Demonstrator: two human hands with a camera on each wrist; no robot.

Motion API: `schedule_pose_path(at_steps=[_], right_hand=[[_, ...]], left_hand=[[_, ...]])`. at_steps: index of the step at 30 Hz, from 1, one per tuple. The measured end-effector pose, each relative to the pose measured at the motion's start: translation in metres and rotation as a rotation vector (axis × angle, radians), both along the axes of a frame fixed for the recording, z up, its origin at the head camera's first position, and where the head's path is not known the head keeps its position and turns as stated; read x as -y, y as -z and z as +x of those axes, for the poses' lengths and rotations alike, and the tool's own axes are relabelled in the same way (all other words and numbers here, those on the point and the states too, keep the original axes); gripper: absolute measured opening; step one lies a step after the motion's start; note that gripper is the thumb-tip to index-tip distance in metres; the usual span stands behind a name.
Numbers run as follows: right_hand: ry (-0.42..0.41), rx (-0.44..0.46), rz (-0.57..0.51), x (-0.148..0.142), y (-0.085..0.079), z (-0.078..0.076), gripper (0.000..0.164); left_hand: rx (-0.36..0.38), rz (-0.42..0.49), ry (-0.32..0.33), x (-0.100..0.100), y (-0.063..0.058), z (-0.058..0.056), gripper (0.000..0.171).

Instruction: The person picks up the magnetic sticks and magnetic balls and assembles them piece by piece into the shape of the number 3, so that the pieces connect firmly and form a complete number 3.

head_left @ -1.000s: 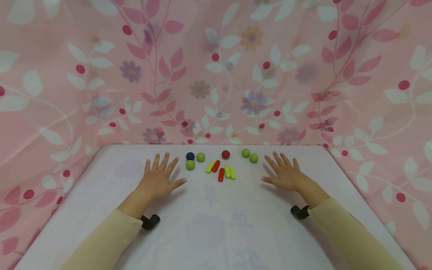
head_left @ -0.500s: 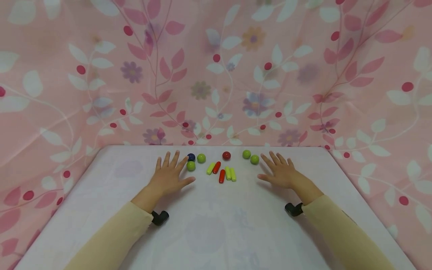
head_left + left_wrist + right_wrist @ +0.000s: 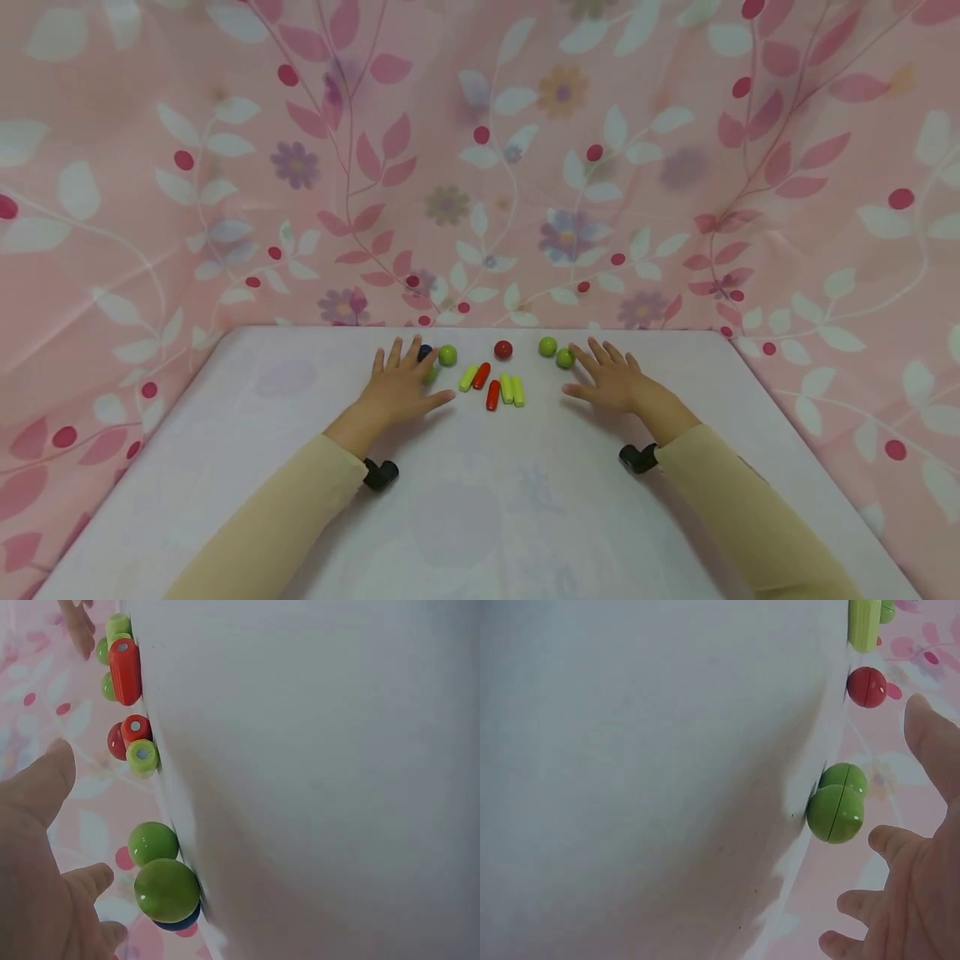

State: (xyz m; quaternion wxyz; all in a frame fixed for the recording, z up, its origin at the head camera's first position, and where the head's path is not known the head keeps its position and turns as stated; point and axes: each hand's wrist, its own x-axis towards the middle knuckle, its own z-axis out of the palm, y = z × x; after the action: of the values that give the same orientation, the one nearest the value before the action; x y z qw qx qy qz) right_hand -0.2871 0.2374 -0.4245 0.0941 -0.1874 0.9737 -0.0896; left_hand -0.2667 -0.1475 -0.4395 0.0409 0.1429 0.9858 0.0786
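My left hand [image 3: 396, 393], fingers spread, hovers over the white table and holds nothing. In the head view its fingers partly cover a dark blue ball [image 3: 424, 352] and a green ball [image 3: 166, 891]; another green ball [image 3: 447, 355] lies just beyond. My right hand [image 3: 613, 387], also spread and holding nothing, has its index fingertip right by a green ball [image 3: 566, 358], with a further green ball [image 3: 547, 346] behind. Between the hands lie two red sticks [image 3: 492, 395] and three yellow-green sticks [image 3: 518, 391], with a red ball [image 3: 503, 350] behind them.
The white table [image 3: 457, 533] ends at a far edge just behind the balls. A pink floral curtain [image 3: 480, 167] hangs at the back and both sides. Black wrist-worn pieces [image 3: 637, 458] stick out below both wrists.
Both hands have moved inward, the left to the right over the blue and green balls, the right to the left up to a green ball. The balls and sticks have stayed in place.
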Motion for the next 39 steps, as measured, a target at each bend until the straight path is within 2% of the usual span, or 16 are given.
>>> schedule_pose_path(at_steps=[6, 12, 22, 30, 33, 39], right_hand=[[0.005, -0.02, -0.013, 0.001, 0.001, -0.006, 0.088], [0.01, -0.033, -0.052, 0.002, 0.004, -0.011, 0.079], [0.025, -0.035, -0.118, 0.006, 0.002, -0.017, 0.073], [0.033, -0.048, -0.15, 0.012, -0.002, -0.018, 0.068], [0.044, -0.053, -0.165, 0.013, -0.002, -0.019, 0.065], [0.041, -0.023, -0.235, 0.015, 0.002, -0.024, 0.06]], left_hand=[[0.003, 0.009, 0.032, -0.008, -0.005, -0.004, 0.087], [-0.013, 0.046, 0.062, -0.014, -0.003, -0.011, 0.08], [-0.064, 0.178, 0.072, -0.026, -0.006, -0.018, 0.068], [-0.105, 0.253, 0.085, -0.038, -0.011, -0.018, 0.055], [-0.076, 0.299, 0.071, -0.042, -0.011, -0.019, 0.053], [0.059, 0.432, 0.028, -0.048, -0.006, -0.021, 0.053]])
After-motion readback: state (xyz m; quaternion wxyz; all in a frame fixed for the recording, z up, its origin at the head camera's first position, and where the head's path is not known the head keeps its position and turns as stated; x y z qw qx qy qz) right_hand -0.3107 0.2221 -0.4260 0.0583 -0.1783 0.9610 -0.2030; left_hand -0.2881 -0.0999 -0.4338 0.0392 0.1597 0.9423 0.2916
